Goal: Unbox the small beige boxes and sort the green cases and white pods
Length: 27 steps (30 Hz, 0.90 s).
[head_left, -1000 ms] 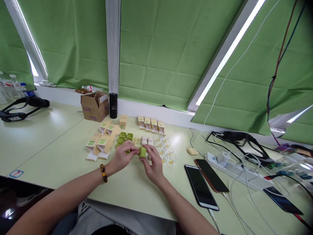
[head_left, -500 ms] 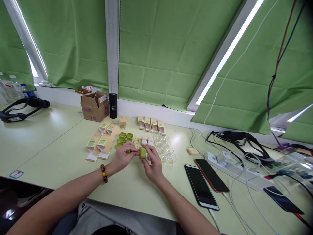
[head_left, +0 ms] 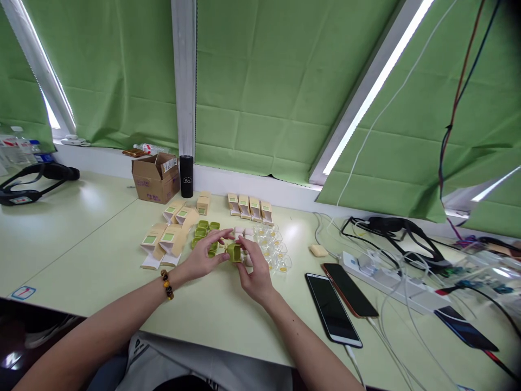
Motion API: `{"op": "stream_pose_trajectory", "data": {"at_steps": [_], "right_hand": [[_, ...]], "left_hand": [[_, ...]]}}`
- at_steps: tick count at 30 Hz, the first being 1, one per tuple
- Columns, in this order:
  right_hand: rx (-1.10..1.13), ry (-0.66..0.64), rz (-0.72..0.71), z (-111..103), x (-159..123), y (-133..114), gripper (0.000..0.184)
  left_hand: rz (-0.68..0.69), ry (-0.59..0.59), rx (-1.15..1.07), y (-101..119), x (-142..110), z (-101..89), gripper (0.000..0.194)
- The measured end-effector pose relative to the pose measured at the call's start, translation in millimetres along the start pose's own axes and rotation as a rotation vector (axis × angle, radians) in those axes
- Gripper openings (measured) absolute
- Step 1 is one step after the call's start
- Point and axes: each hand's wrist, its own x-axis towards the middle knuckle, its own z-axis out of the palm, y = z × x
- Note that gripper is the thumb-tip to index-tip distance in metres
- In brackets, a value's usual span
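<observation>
Between the fingers and thumb of my right hand is a small green square container, its hollow side now turned partly toward me. My left hand is just to its left, thumb and fingers apart; whether the thumb tip touches the container I cannot tell. Several similar green containers stand in rows behind my left hand, partly covered by it. Pale pinkish-white pieces lie behind the held container. To the right of these, clear plastic cups with yellow spots are grouped beside my right hand.
Folded cream cartons lie at left, with more cartons in a row behind. A cardboard box and black tumbler stand at the back. Two phones, a power strip and loose cables occupy the right side.
The green container has been turned in my right hand, so its hollow side shows. My left fingers have moved off it and spread apart.
</observation>
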Motion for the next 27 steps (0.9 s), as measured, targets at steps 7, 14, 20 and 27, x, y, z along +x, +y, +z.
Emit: {"op": "stream_pose_trajectory", "data": {"at_steps": [7,14,20,27], "right_hand": [[-0.045,0.117,-0.028,-1.4,4.4,-7.5,0.054],[-0.036,0.203,-0.039,-2.1,4.1,-11.7,0.034],[-0.267,0.244,-0.111,-2.0,3.1,-13.2,0.031],[-0.356,0.197,-0.098,3.1,1.9,-13.5,0.028]], "left_hand": [[0.037,-0.025,0.048,-5.9,0.4,2.3,0.05],[0.057,0.079,0.167,-4.8,-1.8,6.1,0.043],[0.221,0.078,0.419,-2.7,-6.4,8.3,0.038],[0.325,0.021,0.596,2.7,-9.6,9.7,0.041]]}}
